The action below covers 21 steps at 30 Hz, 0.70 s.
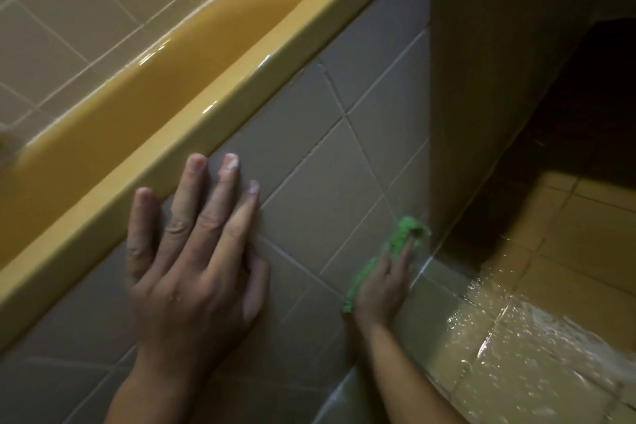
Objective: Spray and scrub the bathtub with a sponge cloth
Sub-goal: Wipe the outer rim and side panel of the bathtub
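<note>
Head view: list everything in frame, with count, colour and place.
bathtub: one, yellow, upper left, running diagonally
wall tiles: many, beige, behind the bathtub
panel tiles: many, grey, on the bathtub's front below the rim
sponge cloth: one, green, low on the panel near the floor
floor tiles: several, yellowish, lower right
water: one wet patch, clear, on the floor tiles
left hand: one, flat on the panel, fingertips near the rim
right hand: one, presses the sponge cloth against the panel
</note>
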Each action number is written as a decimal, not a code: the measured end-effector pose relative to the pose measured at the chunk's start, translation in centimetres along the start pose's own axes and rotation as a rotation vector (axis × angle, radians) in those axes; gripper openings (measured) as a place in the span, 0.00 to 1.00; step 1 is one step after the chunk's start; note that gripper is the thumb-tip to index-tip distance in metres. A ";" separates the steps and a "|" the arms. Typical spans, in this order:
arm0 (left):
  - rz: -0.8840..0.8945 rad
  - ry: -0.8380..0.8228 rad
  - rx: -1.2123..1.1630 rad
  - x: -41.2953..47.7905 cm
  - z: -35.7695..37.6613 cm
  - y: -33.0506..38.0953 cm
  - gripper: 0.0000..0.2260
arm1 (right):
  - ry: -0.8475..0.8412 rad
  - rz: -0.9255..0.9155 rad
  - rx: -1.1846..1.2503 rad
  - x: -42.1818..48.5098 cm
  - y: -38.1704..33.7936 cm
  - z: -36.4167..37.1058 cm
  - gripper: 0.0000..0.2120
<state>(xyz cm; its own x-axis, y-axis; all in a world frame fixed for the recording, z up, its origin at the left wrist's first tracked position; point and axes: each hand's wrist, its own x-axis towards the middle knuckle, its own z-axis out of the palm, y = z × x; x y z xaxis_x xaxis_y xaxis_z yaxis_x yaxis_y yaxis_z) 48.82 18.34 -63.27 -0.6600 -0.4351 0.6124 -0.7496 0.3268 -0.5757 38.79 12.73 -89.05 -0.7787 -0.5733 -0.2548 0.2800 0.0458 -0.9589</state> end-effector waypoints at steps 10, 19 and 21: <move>-0.059 0.072 0.003 -1.5 -1.4 -1.9 0.24 | 0.122 -0.253 0.071 -5.2 -11.7 2.5 0.26; -0.171 0.182 -0.044 -0.7 -1.1 -1.1 0.21 | -0.019 -1.074 0.033 -1.6 -19.8 2.8 0.23; -0.161 0.182 -0.047 -0.4 -1.1 -1.0 0.20 | 0.083 -0.640 0.146 2.2 -19.8 3.1 0.25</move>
<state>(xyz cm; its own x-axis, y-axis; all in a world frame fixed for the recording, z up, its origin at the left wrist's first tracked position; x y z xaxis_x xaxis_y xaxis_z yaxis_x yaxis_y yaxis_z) 49.83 19.08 -62.38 -0.5265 -0.3277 0.7845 -0.8448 0.3057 -0.4392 33.27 8.06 -70.26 -0.8557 -0.3853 0.3455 -0.1837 -0.3980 -0.8988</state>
